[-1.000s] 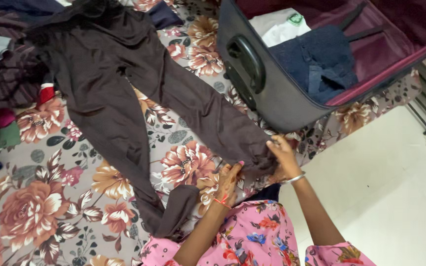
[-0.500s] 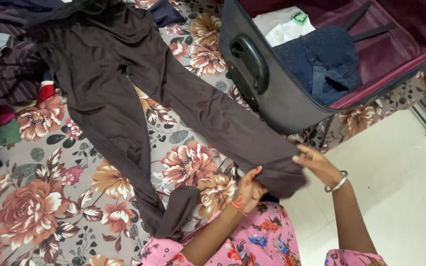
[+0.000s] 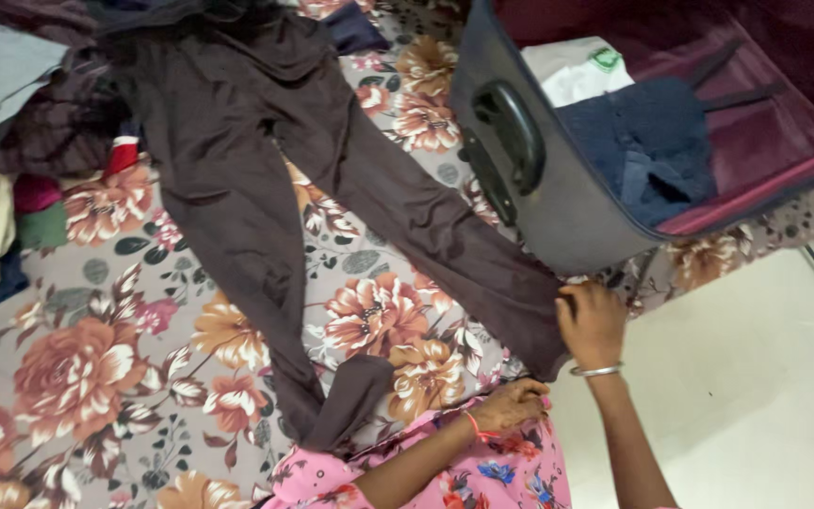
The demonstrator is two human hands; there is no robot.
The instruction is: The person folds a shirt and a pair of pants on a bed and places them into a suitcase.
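Observation:
Dark brown trousers point(image 3: 237, 170) lie spread on a floral bedsheet point(image 3: 77, 377), legs pointing toward me. My right hand point(image 3: 594, 322) grips the hem of the right leg at the bed's edge, just below the suitcase. The left leg's hem point(image 3: 350, 401) is folded back on itself. My left hand point(image 3: 511, 405) rests on the sheet at the bed's edge, apart from the trousers, with loosely curled fingers that hold nothing. A red thread is on my left wrist and a metal bangle on my right.
An open grey suitcase point(image 3: 558, 203) with maroon lining sits at the upper right, holding a white garment point(image 3: 577, 68) and a navy garment point(image 3: 647, 141). A heap of mixed clothes point(image 3: 2, 141) lies at the left. White floor point(image 3: 756, 396) is at the right.
My right hand has lowered the right leg's hem onto the bed edge. My left hand has let go of the hem and dropped toward me onto the sheet.

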